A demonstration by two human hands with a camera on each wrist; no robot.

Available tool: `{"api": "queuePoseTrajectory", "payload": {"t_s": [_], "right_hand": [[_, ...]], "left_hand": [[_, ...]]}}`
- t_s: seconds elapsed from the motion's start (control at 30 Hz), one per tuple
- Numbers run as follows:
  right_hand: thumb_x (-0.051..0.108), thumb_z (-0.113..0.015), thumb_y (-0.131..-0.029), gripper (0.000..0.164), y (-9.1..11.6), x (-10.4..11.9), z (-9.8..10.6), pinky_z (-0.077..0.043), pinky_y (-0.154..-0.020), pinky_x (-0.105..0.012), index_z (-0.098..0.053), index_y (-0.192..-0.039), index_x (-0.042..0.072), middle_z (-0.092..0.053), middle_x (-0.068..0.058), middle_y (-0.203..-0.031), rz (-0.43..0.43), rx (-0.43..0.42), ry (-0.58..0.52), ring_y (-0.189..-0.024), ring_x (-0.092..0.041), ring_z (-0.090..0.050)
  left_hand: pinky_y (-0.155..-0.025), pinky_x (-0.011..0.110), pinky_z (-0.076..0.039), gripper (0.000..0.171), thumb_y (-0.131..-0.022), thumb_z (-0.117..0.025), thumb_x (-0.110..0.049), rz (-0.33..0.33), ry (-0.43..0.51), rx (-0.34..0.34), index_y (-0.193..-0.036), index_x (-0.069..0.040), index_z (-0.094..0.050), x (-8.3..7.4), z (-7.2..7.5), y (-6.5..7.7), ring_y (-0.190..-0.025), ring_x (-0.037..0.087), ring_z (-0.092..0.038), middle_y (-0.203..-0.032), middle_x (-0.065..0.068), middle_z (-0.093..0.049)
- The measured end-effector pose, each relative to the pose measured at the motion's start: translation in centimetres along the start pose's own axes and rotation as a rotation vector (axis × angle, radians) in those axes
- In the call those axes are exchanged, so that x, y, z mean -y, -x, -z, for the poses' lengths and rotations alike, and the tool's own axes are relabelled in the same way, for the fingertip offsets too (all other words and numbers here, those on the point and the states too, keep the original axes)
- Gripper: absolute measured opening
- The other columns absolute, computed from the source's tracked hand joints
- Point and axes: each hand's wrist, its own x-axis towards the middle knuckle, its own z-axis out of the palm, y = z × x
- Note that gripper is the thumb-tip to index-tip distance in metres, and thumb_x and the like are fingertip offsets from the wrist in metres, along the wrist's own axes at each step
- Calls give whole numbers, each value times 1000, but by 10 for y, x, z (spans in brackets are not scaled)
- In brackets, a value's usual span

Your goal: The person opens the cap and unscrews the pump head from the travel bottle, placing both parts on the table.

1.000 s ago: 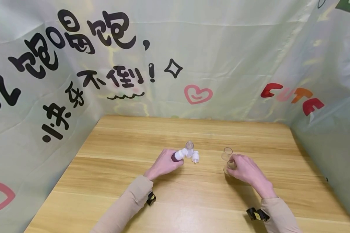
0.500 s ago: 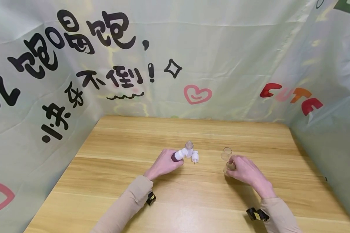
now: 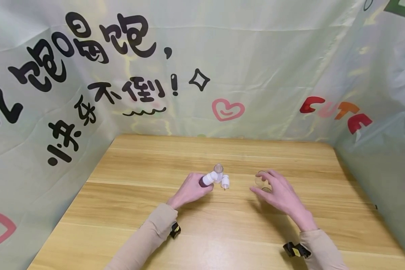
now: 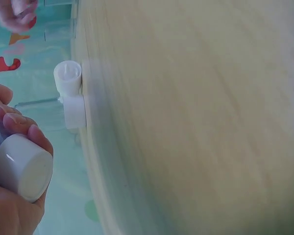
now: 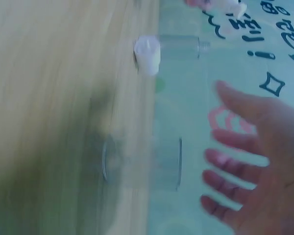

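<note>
My left hand [image 3: 189, 190] grips a small bottle [image 3: 209, 179], tilted, with a white top and a dark body. In the left wrist view, a white end [image 4: 27, 171] of it shows beside the curled fingers. Just past it a clear bottle [image 3: 218, 169] stands upright, with a white nozzle piece [image 3: 225, 182] next to it. My right hand [image 3: 281, 191] is held over two clear open cylinders, fingers spread and holding nothing. It partly hides the far cylinder [image 3: 259, 182] and most of the near cylinder [image 3: 266, 189]. In the right wrist view, a clear cylinder [image 5: 180, 164] stands upright, apart from the fingers.
The wooden table [image 3: 222, 225] extends around both hands. A printed cloth [image 3: 256, 67] with black lettering and a pink heart hangs along the back and sides. Black straps [image 3: 295, 249] sit at the wrists.
The right hand has let go of the near clear cylinder, spreading its fingers and moving slightly up and away. The left hand keeps its hold on the bottle, nearly still.
</note>
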Motion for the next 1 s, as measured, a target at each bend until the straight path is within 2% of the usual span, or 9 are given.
{"api": "queuePoseTrajectory", "payload": {"t_s": [0.1,0.17,0.37,0.5,0.63,0.77,0.87,1.0], "right_hand": [[27,-77,-87,38,-4,10,-6,-48,-65,-30,-69,-118,6,-67,-7,-96,81,-82,-89,-83,-20,-60],[24,-76,-88,35,-7,19,-11,-47,-64,-29,-69,-117,6,-68,-4,-92,120,-108,-147,-80,-17,-59],[22,-75,-88,33,-17,48,-21,-50,-66,-28,-70,-116,7,-66,2,-85,165,-91,-274,-75,-12,-59],[27,-75,-89,30,-24,63,-27,-49,-63,-24,-72,-113,9,-67,5,-81,130,-43,-343,-70,-5,-57],[32,-73,-91,20,-26,72,-30,-45,-59,-20,-73,-100,14,-66,7,-75,70,-12,-357,-65,-1,-53],[33,-74,-90,17,-27,76,-34,-41,-53,-20,-71,-87,17,-61,8,-67,37,-19,-368,-58,-2,-48],[31,-76,-89,17,-27,78,-35,-42,-52,-20,-71,-88,15,-62,7,-68,33,-26,-388,-58,-2,-49],[28,-77,-88,17,-27,79,-34,-44,-52,-20,-71,-91,12,-64,6,-70,39,-21,-409,-58,-1,-50]], "left_hand": [[-58,22,-43,7,-87,-70,-19,-15,10,2,-81,-16,-67,-2,-3,0,-60,4,-49,-70,-5,-63],[-61,22,-44,8,-89,-70,-20,-32,19,2,-84,-14,-68,-4,-6,-1,-63,5,-51,-74,-3,-66],[-68,21,-48,13,-89,-74,-19,-97,-5,-5,-98,-10,-73,-13,-19,-4,-71,5,-59,-85,1,-74],[-60,18,-45,12,-88,-72,-20,-130,-62,5,-95,-11,-71,-19,-24,-5,-64,2,-55,-79,1,-72],[-55,16,-40,11,-86,-71,-22,-143,-119,15,-91,-13,-70,-25,-28,-5,-60,1,-50,-74,-1,-69],[-50,18,-34,8,-82,-71,-23,-113,-173,0,-84,-17,-67,-27,-33,-5,-54,1,-44,-64,-7,-58],[-47,19,-32,9,-79,-71,-23,-79,-183,-25,-77,-19,-64,-28,-35,-4,-50,0,-40,-58,-10,-49],[-46,18,-31,13,-78,-72,-24,-59,-179,-57,-71,-19,-61,-29,-36,-5,-49,0,-39,-56,-11,-47]]}}
